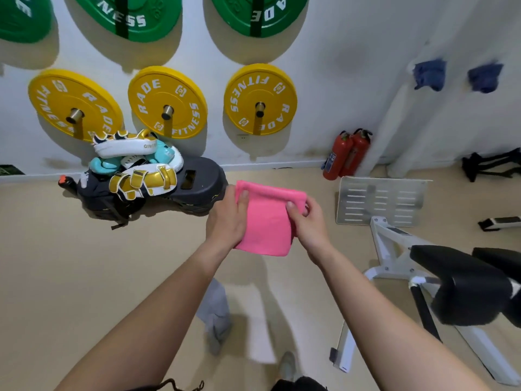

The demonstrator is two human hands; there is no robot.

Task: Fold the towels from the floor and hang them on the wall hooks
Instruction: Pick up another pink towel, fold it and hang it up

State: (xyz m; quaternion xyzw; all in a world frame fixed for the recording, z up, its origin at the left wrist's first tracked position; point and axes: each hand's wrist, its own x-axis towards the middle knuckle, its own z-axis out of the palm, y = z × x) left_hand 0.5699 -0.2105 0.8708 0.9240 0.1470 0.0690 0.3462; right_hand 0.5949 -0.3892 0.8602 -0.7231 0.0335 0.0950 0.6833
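Observation:
I hold a pink towel (pixel 267 221), folded into a small rectangle, in the air in front of me with both hands. My left hand (pixel 228 218) grips its left edge with the thumb on top. My right hand (pixel 306 224) pinches its right edge. Two blue towels (pixel 430 74) (pixel 484 77) hang on the white wall at the upper right; their hooks are hidden. On the floor below my arms lie a grey towel (pixel 215 311) and a white towel (pixel 258 325), both blurred.
Yellow weight plates (pixel 166 103) and green ones hang on the wall ahead. A pile of boxing pads (pixel 135 167) sits on a dark step platform. Two red fire extinguishers (pixel 346 156) stand by the wall. A white exercise bench (pixel 451 286) stands at the right.

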